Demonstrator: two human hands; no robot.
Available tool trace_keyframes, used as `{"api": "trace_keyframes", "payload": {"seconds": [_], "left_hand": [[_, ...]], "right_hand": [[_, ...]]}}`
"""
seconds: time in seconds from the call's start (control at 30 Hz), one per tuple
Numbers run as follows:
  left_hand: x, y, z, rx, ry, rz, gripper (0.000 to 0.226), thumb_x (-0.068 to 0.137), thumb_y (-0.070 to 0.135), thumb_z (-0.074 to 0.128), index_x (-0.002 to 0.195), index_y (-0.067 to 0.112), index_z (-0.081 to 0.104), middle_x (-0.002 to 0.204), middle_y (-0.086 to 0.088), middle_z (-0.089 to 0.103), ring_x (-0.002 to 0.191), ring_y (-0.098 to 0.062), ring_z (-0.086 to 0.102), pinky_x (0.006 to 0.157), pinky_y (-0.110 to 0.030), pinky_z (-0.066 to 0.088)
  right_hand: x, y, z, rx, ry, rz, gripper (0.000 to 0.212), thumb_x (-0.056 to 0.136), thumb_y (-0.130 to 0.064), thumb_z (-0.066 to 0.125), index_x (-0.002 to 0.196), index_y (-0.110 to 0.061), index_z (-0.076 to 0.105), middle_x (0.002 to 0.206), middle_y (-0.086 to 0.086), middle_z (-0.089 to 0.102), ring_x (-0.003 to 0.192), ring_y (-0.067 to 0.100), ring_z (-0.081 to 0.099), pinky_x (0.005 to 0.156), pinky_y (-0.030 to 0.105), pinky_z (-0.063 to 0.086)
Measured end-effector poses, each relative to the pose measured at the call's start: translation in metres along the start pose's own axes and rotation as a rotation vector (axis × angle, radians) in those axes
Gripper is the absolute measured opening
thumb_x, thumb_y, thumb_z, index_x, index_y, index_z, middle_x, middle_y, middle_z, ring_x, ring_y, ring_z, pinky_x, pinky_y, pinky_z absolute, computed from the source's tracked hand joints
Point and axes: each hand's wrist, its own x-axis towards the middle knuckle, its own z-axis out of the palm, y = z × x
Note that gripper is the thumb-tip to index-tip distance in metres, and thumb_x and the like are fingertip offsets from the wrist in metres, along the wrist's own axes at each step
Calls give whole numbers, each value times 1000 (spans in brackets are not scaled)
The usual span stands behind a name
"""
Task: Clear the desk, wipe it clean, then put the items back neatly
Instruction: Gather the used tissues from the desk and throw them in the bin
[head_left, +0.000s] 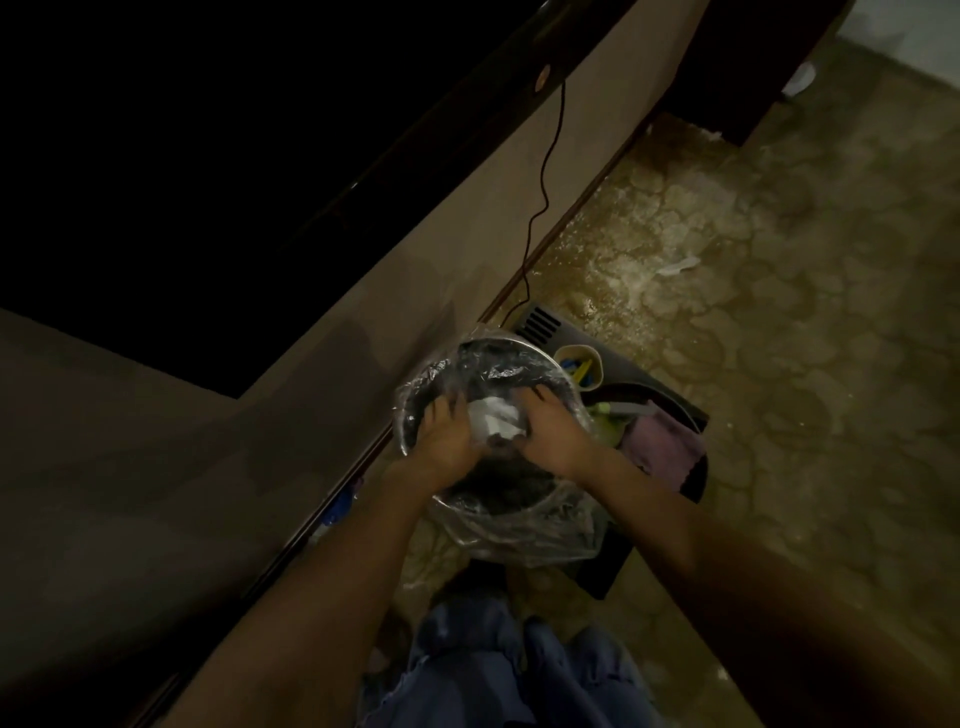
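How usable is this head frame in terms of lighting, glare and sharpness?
Head view: dim overall, the upper left almost black; the floor carries a pale sheen near its centre; the clear liner on the bin shows small highlights; left hand and right hand are soft but readable, and the white wad between them is the brightest patch; wide-angle bending shows along the edges.

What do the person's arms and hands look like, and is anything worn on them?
Both forearms are bare up to the frame's edge: no sleeves, gloves, watch or bracelets show. The left hand and right hand are bare too, with no rings visible, though the dim light hides fine detail. Lower down, blue denim trousers cover the legs.
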Motion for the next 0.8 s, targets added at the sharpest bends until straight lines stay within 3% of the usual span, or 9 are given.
{"api": "trace_keyframes", "payload": {"seconds": [0.23,0.37,0.57,0.8], "left_hand": [[-40,11,-32,59,164,67,57,86,24,65,135,5,43,138,-19,37,127,-33,37,107,-38,33],[-90,22,-31,114,179,-23,56,87,27,63,135,8,43,141,-18,35,130,-33,34,109,-38,32],[-188,36,11,95,230,-166,56,86,39,61,132,11,45,132,-15,42,122,-31,37,103,-41,37],[-297,43,59,78,325,-295,62,88,27,61,140,6,35,138,-16,34,128,-32,33,106,-40,37]], "right_hand": [[-38,1,-54,-185,19,-139,41,88,-8,59,127,-2,47,129,16,43,118,27,43,91,30,36],[-75,-2,-71,-268,57,-223,32,89,-10,59,119,-2,52,121,14,48,110,27,48,86,32,41],[-153,-11,-75,-366,32,-362,39,90,-9,54,129,-4,46,132,14,43,122,26,43,90,27,37],[-242,-33,-49,-448,34,-508,42,92,-14,55,132,-4,45,131,14,44,121,27,44,97,32,37]]}}
